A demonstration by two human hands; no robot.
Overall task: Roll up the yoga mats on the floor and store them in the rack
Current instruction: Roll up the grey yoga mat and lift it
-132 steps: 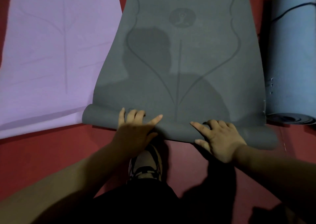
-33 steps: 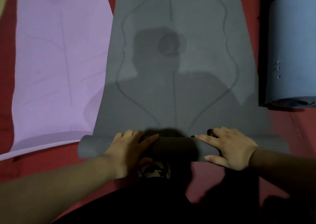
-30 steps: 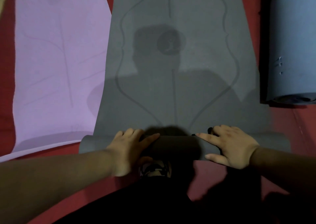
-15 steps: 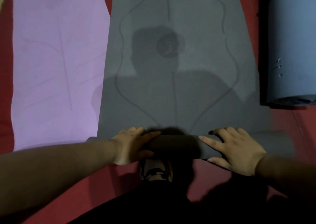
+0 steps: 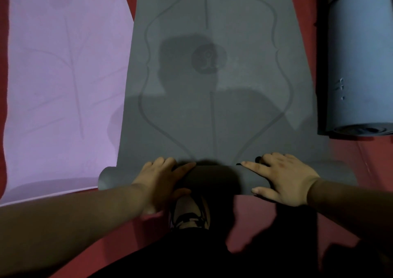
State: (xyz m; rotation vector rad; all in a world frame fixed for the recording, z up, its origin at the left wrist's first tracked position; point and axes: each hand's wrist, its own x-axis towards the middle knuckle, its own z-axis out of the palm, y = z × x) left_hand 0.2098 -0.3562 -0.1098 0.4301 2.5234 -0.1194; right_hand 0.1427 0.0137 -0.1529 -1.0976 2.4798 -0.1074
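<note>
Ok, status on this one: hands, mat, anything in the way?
On the grey mat roll: left hand, right hand, fingers flat. Most lies flat ahead. Nothing on it; purple mat flat left, blue mat rolled right.

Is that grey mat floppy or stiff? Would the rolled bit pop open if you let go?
Probably bendy: the grey mat curls into a tight roll. It may spring open if released, since the left hand and right hand both press on it.
</note>
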